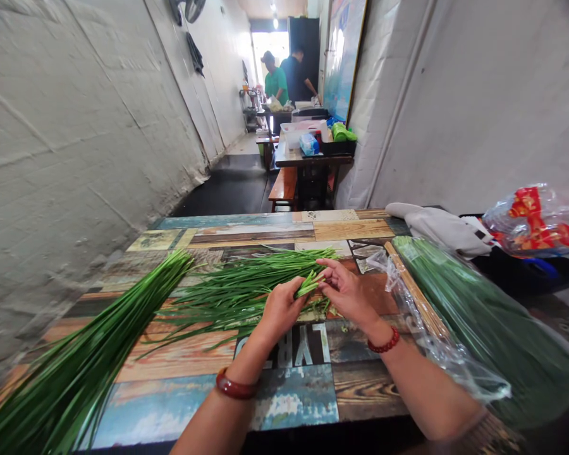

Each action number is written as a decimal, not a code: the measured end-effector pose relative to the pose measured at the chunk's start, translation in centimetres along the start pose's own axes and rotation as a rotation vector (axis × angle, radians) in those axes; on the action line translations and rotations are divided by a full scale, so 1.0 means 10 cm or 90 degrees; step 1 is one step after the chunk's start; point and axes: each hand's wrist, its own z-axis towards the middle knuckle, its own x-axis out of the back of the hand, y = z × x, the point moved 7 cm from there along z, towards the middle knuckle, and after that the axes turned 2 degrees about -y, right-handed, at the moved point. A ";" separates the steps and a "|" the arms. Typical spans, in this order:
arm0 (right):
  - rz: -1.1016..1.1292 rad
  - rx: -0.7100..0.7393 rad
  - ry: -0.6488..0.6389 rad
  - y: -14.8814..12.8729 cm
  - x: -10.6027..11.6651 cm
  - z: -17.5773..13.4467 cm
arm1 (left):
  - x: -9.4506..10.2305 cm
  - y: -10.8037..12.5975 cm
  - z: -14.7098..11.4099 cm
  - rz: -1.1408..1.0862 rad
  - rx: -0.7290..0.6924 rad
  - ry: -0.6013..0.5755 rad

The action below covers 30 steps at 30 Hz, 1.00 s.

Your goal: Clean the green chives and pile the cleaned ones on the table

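My left hand (284, 304) is closed round a small bunch of garlic chives (309, 284), its pale cut ends pointing up to the right. At those ends, the thumb and fingers of my right hand (346, 292) pinch at the stalks; what exactly lies between the fingertips is partly hidden. Beneath and beyond both hands spreads a loose pile of chives (237, 284) on the patterned wood table (294, 395). Small trimmed bits lie under my right hand. To the left rests a larger bundle of chives (123, 335), its pale ends together at the far side.
On the right lie a plastic-wrapped bundle of chives (483, 316), thin wooden sticks (415, 287), a grey cloth (436, 227) and a red-printed plastic bag (531, 221). Farther back stand a bench (284, 184), a table with boxes (313, 158) and two people. White walls flank both sides.
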 end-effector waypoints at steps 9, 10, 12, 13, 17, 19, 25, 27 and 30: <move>-0.001 -0.020 -0.003 0.09 -0.03 -0.02 | -0.04 0.11 -0.03 0.170 -0.016 -0.043; -0.001 -0.027 0.004 0.10 -0.01 -0.01 | -0.04 0.12 -0.03 0.203 -0.021 -0.043; 0.011 -0.040 0.037 0.10 0.06 -0.01 | -0.04 0.15 -0.04 0.278 -0.025 -0.043; 0.015 -0.043 0.064 0.09 0.11 -0.01 | -0.04 0.16 -0.04 0.318 -0.023 -0.046; -0.068 0.015 0.142 -0.08 0.26 -0.03 | -0.03 0.17 -0.05 0.431 -0.004 -0.079; -0.150 0.062 0.116 -0.20 0.19 -0.05 | -0.03 0.16 -0.05 0.451 0.003 -0.095; -0.372 0.253 -0.075 -0.39 -0.25 -0.17 | -0.09 0.10 -0.06 0.439 0.005 -0.104; -0.413 0.263 -0.100 -0.35 -0.31 -0.19 | -0.11 0.08 -0.07 0.432 -0.003 -0.099; -0.452 0.244 -0.103 -0.27 -0.30 -0.20 | -0.15 0.08 -0.09 0.420 -0.014 -0.094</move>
